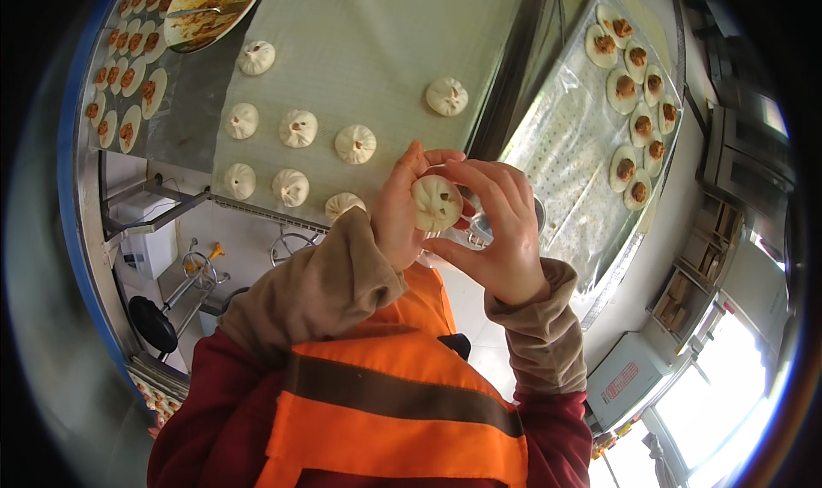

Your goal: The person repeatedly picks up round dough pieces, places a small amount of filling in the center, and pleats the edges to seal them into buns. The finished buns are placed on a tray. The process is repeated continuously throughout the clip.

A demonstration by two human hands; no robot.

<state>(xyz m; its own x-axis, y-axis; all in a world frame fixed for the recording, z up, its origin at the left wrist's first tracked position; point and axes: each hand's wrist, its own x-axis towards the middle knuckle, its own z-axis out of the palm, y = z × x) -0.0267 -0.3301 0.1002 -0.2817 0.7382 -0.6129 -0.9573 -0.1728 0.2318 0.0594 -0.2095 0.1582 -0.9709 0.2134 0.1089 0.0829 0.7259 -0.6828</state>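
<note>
A round pleated bun of pale dough, with small gaps at its gathered top showing brown filling, is held up in front of my body. My left hand cups it from the left, its fingers partly hidden behind it. From the right, my right hand curves round the same bun, fingertips at its far edge and thumb at its near edge. Past my hands, several finished buns stand spaced out on a pale lined tray, among them one bun close to my left hand and another bun farther off.
At the far left, a bowl smeared with filling holds a spoon. Flat wrappers topped with filling lie beside it. More topped wrappers sit on a plastic-covered tray at the right. A metal bowl is partly behind my right hand.
</note>
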